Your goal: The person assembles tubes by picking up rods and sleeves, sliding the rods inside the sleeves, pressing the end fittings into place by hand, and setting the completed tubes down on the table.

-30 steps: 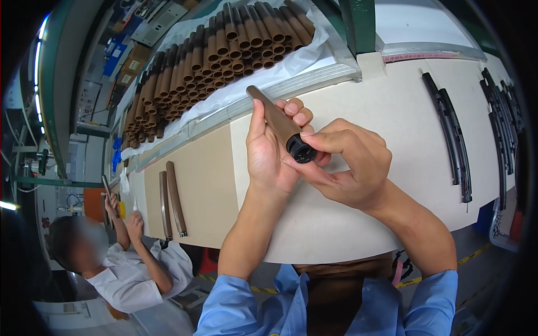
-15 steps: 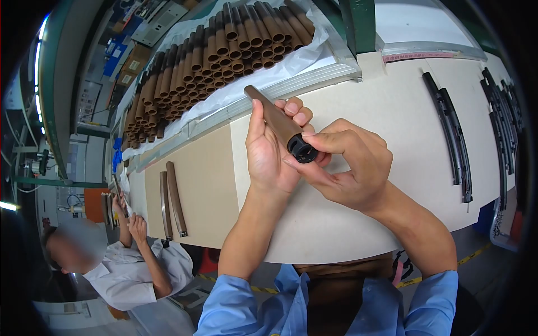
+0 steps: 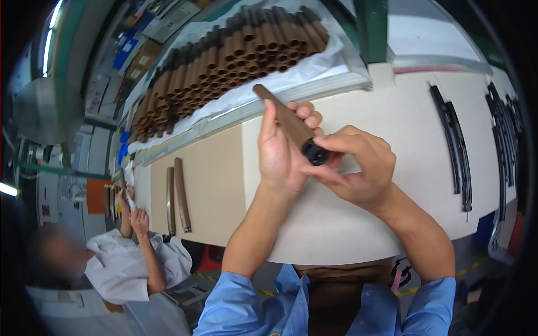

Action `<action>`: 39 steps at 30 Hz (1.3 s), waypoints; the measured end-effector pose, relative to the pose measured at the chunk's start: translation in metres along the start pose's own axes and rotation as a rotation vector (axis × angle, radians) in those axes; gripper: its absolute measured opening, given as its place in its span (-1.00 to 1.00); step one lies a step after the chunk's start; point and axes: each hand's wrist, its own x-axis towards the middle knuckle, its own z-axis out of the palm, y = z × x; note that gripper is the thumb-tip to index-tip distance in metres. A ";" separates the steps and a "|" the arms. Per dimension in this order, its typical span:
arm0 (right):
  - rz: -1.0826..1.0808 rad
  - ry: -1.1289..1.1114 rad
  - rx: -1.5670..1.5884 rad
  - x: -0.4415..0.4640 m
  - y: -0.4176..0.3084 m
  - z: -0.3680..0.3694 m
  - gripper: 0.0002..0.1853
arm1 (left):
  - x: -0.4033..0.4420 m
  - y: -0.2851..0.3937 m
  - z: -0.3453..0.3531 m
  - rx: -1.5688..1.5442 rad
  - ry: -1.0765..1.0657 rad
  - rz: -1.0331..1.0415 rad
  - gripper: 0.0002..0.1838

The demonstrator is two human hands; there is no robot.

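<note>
A brown tube [image 3: 287, 119] was held in the air above the pale desk [image 3: 330, 227], between the wearer's 2 hands. It was tilted, with its narrow far end toward the rack side and its black end piece [image 3: 315, 152] nearest the wearer. The tube was cradled by the left hand [image 3: 279, 157] – palm turned up, thumb laid along 1 side, fingers curled round the other. The black end piece was pinched between the thumb and bent forefinger of the right hand [image 3: 363, 165].

A large stack of brown tubes [image 3: 224, 64], mostly with open ends facing the desk, was seen on white sheeting [image 3: 216, 111] beyond the desk's far edge. On a beige sheet [image 3: 216, 179] to the left, 2 loose brown tubes [image 3: 182, 196] were found side by side, slightly apart. To the right, 2 slender black parts [image 3: 453, 148] were laid nearly parallel; farther right, a group of black parts [image 3: 500, 140] was noted, its count not determinable.

At the left, a co-worker in a white shirt [image 3: 137, 263] was observed at the desk, with raised hands near a pale object – detail blurred. A blue item [image 3: 123, 147] was noted by the sheeting's left end.
</note>
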 end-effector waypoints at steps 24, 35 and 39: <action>0.513 -0.315 -0.002 -0.012 0.013 0.010 -0.69 | -0.210 0.188 -0.164 2.580 1.311 0.259 -0.36; 0.445 -0.356 -0.206 0.009 -0.026 -0.033 -0.78 | -0.222 0.204 -0.168 2.584 1.251 0.325 -0.27; 0.402 -0.320 -0.415 0.005 -0.067 -0.100 -0.78 | -0.197 0.186 -0.130 2.571 1.075 0.570 -0.32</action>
